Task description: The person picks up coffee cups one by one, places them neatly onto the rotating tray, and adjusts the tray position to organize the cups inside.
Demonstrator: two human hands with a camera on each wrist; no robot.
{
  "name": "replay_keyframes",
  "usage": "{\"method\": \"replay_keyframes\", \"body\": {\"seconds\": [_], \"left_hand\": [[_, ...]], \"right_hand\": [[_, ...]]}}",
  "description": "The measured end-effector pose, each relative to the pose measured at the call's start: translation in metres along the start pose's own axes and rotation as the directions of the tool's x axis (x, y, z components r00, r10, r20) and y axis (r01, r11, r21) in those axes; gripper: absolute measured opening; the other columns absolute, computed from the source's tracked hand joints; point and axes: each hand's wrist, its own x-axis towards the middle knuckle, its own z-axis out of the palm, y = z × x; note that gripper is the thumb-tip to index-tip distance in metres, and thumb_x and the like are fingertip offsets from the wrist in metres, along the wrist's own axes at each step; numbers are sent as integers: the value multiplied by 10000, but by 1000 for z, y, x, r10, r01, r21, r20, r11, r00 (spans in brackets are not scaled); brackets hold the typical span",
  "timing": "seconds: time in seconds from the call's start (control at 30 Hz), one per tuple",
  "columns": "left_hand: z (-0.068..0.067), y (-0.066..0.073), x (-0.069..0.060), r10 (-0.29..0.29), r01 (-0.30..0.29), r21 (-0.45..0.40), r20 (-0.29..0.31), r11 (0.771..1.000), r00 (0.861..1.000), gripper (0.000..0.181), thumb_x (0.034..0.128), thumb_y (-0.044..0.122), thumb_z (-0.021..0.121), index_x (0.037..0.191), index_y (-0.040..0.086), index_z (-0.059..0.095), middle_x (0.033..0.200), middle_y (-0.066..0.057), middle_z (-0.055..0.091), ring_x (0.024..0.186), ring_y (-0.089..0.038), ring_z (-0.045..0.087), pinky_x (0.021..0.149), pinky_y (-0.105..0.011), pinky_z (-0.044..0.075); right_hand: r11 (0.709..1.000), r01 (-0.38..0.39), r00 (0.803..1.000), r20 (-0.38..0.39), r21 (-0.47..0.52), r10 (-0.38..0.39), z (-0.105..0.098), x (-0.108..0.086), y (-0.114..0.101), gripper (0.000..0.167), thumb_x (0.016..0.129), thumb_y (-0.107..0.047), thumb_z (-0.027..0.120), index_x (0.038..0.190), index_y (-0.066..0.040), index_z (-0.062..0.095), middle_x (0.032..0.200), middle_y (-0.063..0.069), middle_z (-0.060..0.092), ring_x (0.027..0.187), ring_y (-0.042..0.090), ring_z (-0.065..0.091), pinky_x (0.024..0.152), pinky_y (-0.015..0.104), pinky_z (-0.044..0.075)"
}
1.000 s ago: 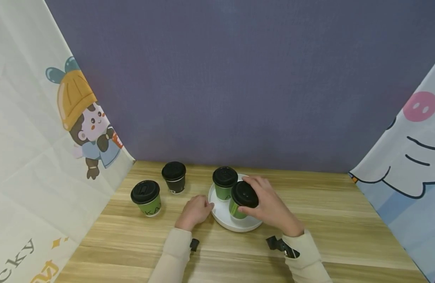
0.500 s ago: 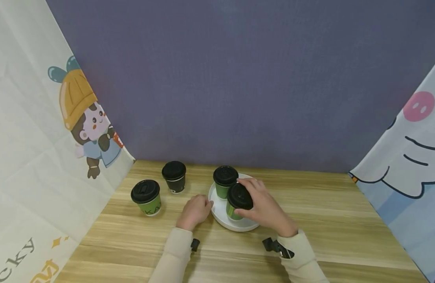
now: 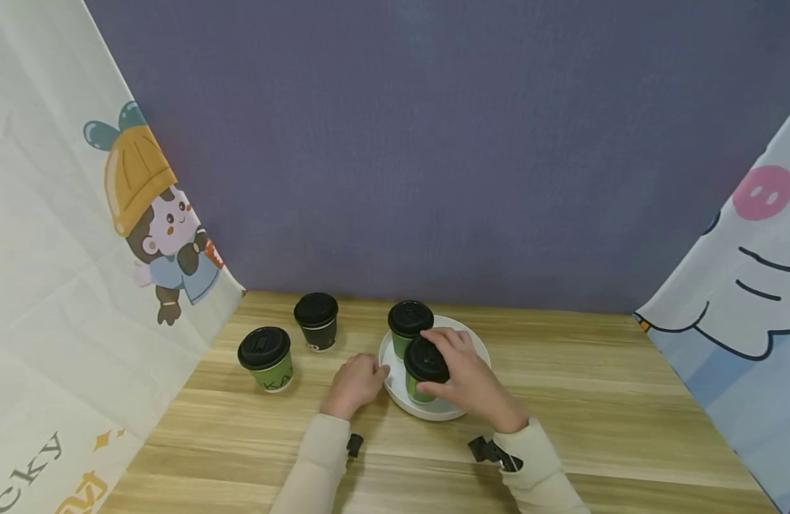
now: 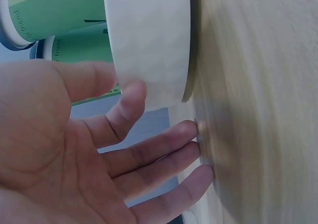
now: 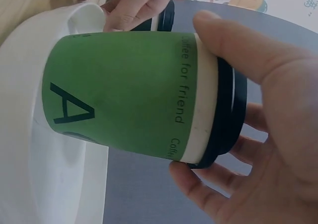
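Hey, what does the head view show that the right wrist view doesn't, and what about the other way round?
Only the head view shows the second green cup on the plate and the pink snout printed on the right-hand drape.

Only the right wrist view shows readable "Coffee for friend" lettering on the held cup.

Both show the right hand gripping that cup, the white plate, and the left hand at its rim.
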Motion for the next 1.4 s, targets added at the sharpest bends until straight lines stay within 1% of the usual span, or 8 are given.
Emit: {"method": "replay_keyframes", "body": {"seconds": [0.17, 0.3, 0.47, 0.57, 0.83, 1.03, 1.27, 1.4], "left_hand": [[-2, 0, -2, 11, -12, 5, 29, 1000, 1000, 311, 989, 261, 644, 721, 116, 582, 737, -35, 536, 662, -190, 496, 607, -321, 388], [-5, 1, -3, 35, -35, -2, 44, 999, 998, 321, 975, 246, 663, 692, 115, 588, 729, -33, 545, 658, -184, 499, 603, -320, 389], [-7, 0, -3, 51, -51, 1, 79, 999, 996, 359, 983, 265, 654, 652, 138, 594, 709, -10, 549, 645, -171, 494, 607, -311, 387], [-8, -1, -3, 63, -63, 2, 104, 998, 993, 363, 989, 281, 647, 655, 145, 601, 700, -2, 552, 638, -168, 490, 606, -310, 386], [-10, -3, -4, 74, -73, -11, 154, 997, 985, 354, 992, 289, 642, 669, 145, 624, 700, 2, 557, 619, -163, 483, 581, -302, 384], [-9, -4, -4, 72, -71, -12, 163, 997, 984, 345, 996, 289, 638, 685, 140, 626, 718, -2, 564, 623, -162, 489, 580, -301, 388], [-10, -2, -4, 63, -64, 2, 156, 998, 986, 353, 1002, 282, 625, 679, 138, 624, 730, -9, 564, 654, -168, 496, 604, -308, 397], [-10, -2, -4, 54, -56, 10, 152, 998, 987, 345, 1007, 281, 620, 696, 133, 617, 750, -18, 556, 671, -172, 496, 621, -314, 398]], "right_hand": [[1000, 10, 1000, -8, -5, -10, 4, 1, -2, 854, 782, -321, 898, 1504, -135, 482, 1498, 60, 479, 1297, 320, 447, 988, 517, 509], [1000, 15, 1000, -10, -14, -15, 5, 1, -3, 846, 787, -336, 891, 1505, -144, 487, 1512, 65, 473, 1289, 312, 451, 983, 510, 511], [1000, 11, 1000, -4, -23, -11, 7, 1, -2, 842, 804, -386, 863, 1517, -160, 475, 1528, 59, 461, 1294, 303, 445, 983, 499, 511], [1000, 12, 1000, -7, -29, -13, 8, 1, -2, 845, 807, -419, 850, 1519, -161, 474, 1531, 64, 458, 1294, 305, 444, 981, 494, 513], [999, 18, 999, -50, -41, -20, 13, 2, -2, 851, 773, -370, 890, 1495, -148, 501, 1499, 79, 479, 1219, 299, 464, 923, 482, 529], [999, 6, 999, -50, -50, -9, 13, 2, -4, 849, 766, -398, 893, 1484, -158, 509, 1482, 69, 484, 1196, 294, 471, 901, 467, 537], [999, 9, 998, -56, -51, -12, 13, 2, -7, 851, 761, -413, 897, 1476, -152, 516, 1474, 64, 485, 1169, 272, 475, 881, 462, 542], [1000, -8, 1000, -29, -27, 7, 12, 2, -7, 877, 782, -459, 872, 1509, -162, 482, 1496, 67, 468, 1212, 298, 463, 935, 500, 520]]}}
